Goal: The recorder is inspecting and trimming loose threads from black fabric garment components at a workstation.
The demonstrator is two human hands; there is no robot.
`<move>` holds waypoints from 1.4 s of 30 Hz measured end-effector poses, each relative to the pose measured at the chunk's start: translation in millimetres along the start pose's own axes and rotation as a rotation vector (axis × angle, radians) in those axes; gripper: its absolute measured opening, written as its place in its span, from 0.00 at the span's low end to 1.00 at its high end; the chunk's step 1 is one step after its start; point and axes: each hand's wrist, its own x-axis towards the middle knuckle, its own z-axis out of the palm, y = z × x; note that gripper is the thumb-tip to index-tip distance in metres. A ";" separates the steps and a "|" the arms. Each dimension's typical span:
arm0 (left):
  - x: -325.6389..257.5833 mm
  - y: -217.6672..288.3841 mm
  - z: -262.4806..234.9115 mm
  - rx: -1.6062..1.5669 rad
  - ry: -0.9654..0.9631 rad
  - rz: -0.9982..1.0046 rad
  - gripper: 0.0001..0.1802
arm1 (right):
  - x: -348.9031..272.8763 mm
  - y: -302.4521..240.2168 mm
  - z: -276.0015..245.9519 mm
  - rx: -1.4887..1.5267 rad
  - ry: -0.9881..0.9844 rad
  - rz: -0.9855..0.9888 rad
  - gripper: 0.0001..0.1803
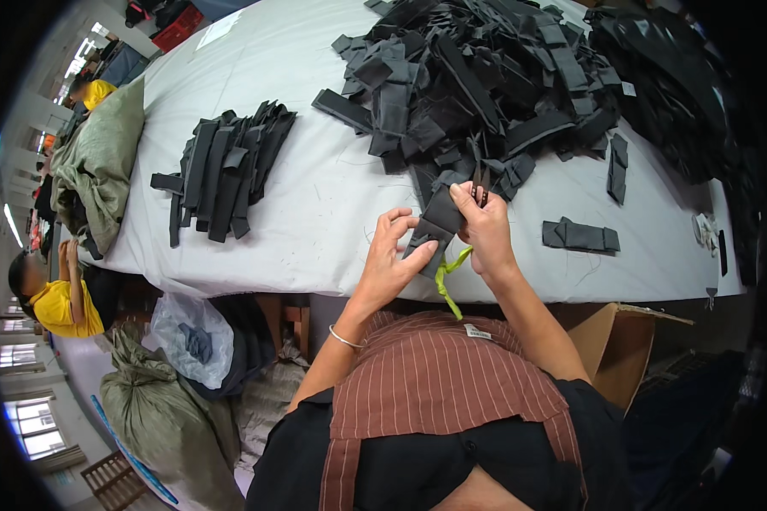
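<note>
A black fabric strip [437, 223] is held up over the front of the table, between my two hands. My left hand [389, 260] has its thumb pressed on the strip's lower end, with the fingers bent along its left side. At the upper end, my right hand [484, 228] pinches the strip between thumb and fingers. That same hand also holds small scissors [481, 179], their blades pointing away from me and their handles partly hidden. A knotted yellow-green ribbon [448, 285] hangs below the right hand.
A big heap of black fabric strips [477, 77] lies beyond my hands on the white-covered table [315, 196]. Stacked strips [230, 170] lie at left, and a loose strip [580, 236] at right. Black sheeting [665, 94] covers the right edge. A cardboard box [609, 349] stands below; a person [60, 298] sits at left.
</note>
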 end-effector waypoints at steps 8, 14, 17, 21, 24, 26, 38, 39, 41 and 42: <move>2.0 14.0 -12.9 -0.242 -0.289 0.108 0.18 | 10.3 -4.2 -2.6 0.149 -0.027 0.168 0.12; 0.5 21.9 -11.4 -0.656 -0.305 -0.087 0.21 | 22.2 6.5 -11.6 0.100 -0.080 0.154 0.09; 1.4 18.8 -9.6 -0.665 -0.285 -0.096 0.20 | 21.5 1.4 -10.7 0.022 -0.062 0.121 0.09; 4.3 15.9 -9.2 -0.652 -0.160 -0.167 0.18 | 11.2 -6.1 -9.7 -0.275 -0.031 -0.283 0.07; 7.1 10.4 -10.4 -0.687 -0.113 -0.190 0.16 | -8.1 -8.6 -12.2 -0.457 -0.170 -0.391 0.10; 7.8 14.2 -10.2 -0.683 -0.136 -0.189 0.16 | -10.9 -2.1 -15.0 -0.647 -0.272 -0.491 0.09; 11.2 32.5 -20.2 -1.222 -0.066 -0.440 0.17 | -26.1 2.6 -9.0 -0.828 -0.335 -0.740 0.16; 12.4 23.8 -17.5 -1.093 -0.095 -0.382 0.16 | -27.1 -0.3 -8.4 -0.899 -0.385 -0.732 0.14; 13.3 17.3 -16.7 -0.963 -0.122 -0.328 0.16 | -27.5 -6.0 -9.1 -0.969 -0.435 -0.721 0.12; 12.8 16.6 -18.4 -0.909 -0.147 -0.310 0.16 | -26.7 -10.1 -10.0 -0.872 -0.438 -0.641 0.10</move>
